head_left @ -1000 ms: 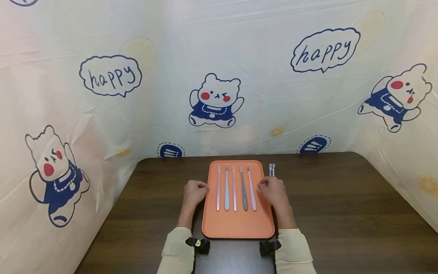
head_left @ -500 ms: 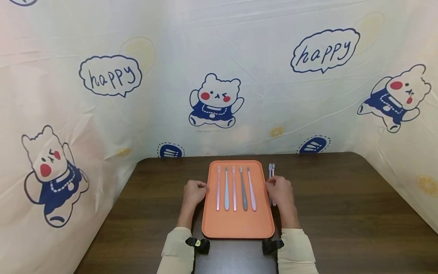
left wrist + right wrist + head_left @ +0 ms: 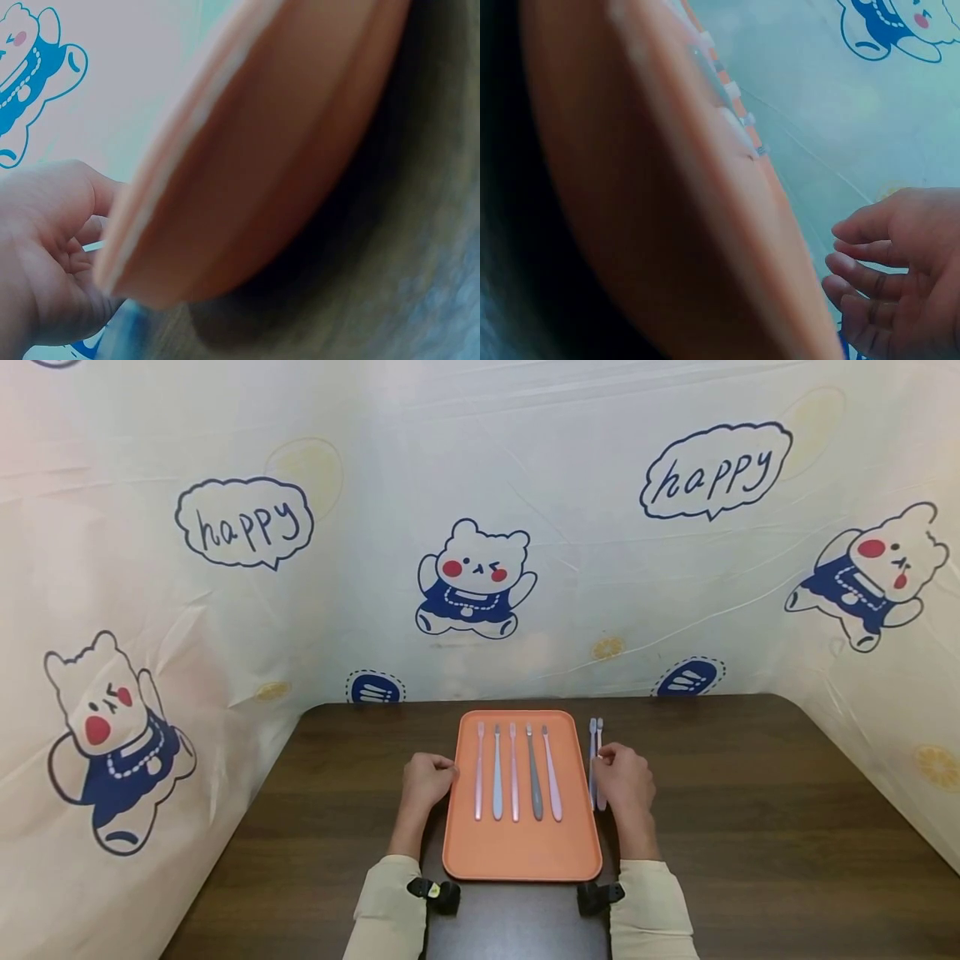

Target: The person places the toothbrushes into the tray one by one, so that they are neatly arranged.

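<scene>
An orange tray (image 3: 522, 853) lies on the table, with several toothbrushes side by side on it. Among them are a light blue toothbrush (image 3: 497, 785), a grey toothbrush (image 3: 535, 785) and a pink toothbrush (image 3: 478, 785). My left hand (image 3: 426, 778) holds the tray's left edge, fingers curled at the rim. To the tray's right lie a bluish toothbrush (image 3: 592, 745) and a pale pink toothbrush (image 3: 600, 732). Over the pale pink one is my right hand (image 3: 628, 783), hiding part of its handle. In the right wrist view that hand (image 3: 907, 274) has loosely bent, parted fingers with nothing between them.
The dark wooden table (image 3: 750, 810) stretches out on both sides. Behind it hangs a pale curtain (image 3: 480, 443) printed with bears and "happy" bubbles. A black wrist camera (image 3: 446, 897) sits at the left sleeve, another black camera (image 3: 596, 897) at the right.
My right hand has moved right, off the tray's right side and over the two toothbrushes beside it. My left hand stays at the tray's edge. The toothbrushes on the tray have not moved.
</scene>
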`<action>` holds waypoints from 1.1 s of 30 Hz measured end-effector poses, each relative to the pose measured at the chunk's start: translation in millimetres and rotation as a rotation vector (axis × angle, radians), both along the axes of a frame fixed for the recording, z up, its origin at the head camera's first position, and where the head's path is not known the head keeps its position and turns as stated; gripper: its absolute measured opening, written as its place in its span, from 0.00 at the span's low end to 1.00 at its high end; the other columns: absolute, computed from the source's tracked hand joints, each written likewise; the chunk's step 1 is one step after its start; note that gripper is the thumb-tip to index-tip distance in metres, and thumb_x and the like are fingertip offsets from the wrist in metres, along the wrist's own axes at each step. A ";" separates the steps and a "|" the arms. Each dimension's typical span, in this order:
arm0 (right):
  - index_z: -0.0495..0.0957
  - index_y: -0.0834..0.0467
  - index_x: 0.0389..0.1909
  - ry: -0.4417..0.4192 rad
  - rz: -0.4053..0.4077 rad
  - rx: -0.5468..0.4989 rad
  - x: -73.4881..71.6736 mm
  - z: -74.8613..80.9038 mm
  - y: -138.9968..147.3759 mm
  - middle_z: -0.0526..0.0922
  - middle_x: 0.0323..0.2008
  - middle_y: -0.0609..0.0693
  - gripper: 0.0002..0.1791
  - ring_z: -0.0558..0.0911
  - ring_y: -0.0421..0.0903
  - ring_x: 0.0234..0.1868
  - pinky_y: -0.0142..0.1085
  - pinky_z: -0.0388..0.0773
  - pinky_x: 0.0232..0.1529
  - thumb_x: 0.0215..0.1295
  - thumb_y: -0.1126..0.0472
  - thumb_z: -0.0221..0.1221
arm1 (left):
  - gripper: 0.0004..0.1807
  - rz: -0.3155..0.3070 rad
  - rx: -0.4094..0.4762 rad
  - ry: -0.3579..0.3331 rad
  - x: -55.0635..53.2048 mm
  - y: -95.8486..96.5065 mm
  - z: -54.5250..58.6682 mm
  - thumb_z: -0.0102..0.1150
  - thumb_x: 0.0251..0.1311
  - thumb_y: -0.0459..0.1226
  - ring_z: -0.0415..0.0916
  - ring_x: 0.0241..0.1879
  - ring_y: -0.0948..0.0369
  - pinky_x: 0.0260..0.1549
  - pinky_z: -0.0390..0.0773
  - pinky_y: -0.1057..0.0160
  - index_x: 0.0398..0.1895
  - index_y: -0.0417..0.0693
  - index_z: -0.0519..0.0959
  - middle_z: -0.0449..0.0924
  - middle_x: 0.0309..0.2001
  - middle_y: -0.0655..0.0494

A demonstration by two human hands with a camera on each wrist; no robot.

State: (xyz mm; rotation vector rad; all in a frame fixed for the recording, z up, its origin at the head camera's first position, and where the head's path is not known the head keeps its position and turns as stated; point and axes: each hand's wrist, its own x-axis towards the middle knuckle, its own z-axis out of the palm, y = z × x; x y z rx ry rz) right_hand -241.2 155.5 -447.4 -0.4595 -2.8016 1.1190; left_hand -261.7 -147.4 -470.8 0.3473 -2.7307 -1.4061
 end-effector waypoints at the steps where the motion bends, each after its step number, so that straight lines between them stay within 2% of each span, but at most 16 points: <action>1: 0.81 0.62 0.55 0.003 -0.007 -0.001 0.3 -1.1 0.7 0.86 0.44 0.60 0.19 0.82 0.54 0.38 0.41 0.72 0.31 0.69 0.56 0.55 | 0.09 0.001 0.000 -0.001 0.0 -0.1 -0.2 0.64 0.62 0.36 0.82 0.31 0.57 0.28 0.80 0.63 0.36 0.39 0.89 0.89 0.37 0.44; 5: 0.78 0.64 0.59 0.014 -0.022 -0.022 -0.1 -7.3 5.4 0.84 0.50 0.63 0.21 0.82 0.59 0.45 0.49 0.77 0.42 0.70 0.58 0.55 | 0.09 -0.003 0.002 0.000 0.5 -0.2 -1.1 0.64 0.61 0.36 0.82 0.31 0.57 0.28 0.80 0.63 0.36 0.39 0.89 0.89 0.37 0.44; 8: 0.76 0.66 0.62 0.021 -0.019 -0.027 -0.6 -11.6 9.3 0.81 0.54 0.67 0.24 0.81 0.64 0.52 0.56 0.77 0.52 0.69 0.58 0.54 | 0.09 -0.009 0.005 0.004 0.7 -0.8 -1.7 0.64 0.60 0.35 0.82 0.31 0.57 0.27 0.80 0.62 0.36 0.39 0.89 0.89 0.37 0.44; 11: 0.73 0.68 0.64 0.014 -0.007 -0.010 -0.4 -14.4 12.2 0.77 0.57 0.71 0.27 0.78 0.69 0.57 0.60 0.75 0.56 0.69 0.57 0.54 | 0.09 -0.015 0.004 0.011 0.7 -1.3 -2.1 0.64 0.59 0.35 0.82 0.31 0.57 0.27 0.80 0.62 0.35 0.39 0.89 0.89 0.36 0.44; 15: 0.70 0.68 0.66 -0.024 -0.001 0.002 -1.0 -15.9 13.4 0.74 0.59 0.72 0.29 0.77 0.69 0.57 0.61 0.74 0.57 0.69 0.55 0.55 | 0.09 -0.015 0.000 0.014 0.8 -1.1 -1.8 0.63 0.58 0.34 0.82 0.31 0.57 0.28 0.80 0.62 0.35 0.39 0.89 0.89 0.36 0.44; 21: 0.68 0.69 0.67 -0.080 0.013 0.013 -1.4 -16.1 12.4 0.74 0.58 0.71 0.31 0.77 0.65 0.52 0.59 0.76 0.54 0.70 0.54 0.57 | 0.09 -0.013 -0.006 0.016 0.5 -0.7 -1.7 0.64 0.58 0.34 0.83 0.31 0.57 0.28 0.80 0.61 0.35 0.39 0.89 0.89 0.36 0.44; 33: 0.71 0.67 0.65 -0.115 0.024 0.013 -2.3 -13.6 10.2 0.77 0.56 0.70 0.28 0.79 0.63 0.48 0.56 0.78 0.50 0.71 0.54 0.57 | 0.09 -0.014 -0.008 0.030 1.0 -0.8 -0.8 0.64 0.57 0.34 0.83 0.31 0.57 0.28 0.80 0.62 0.35 0.39 0.89 0.89 0.35 0.44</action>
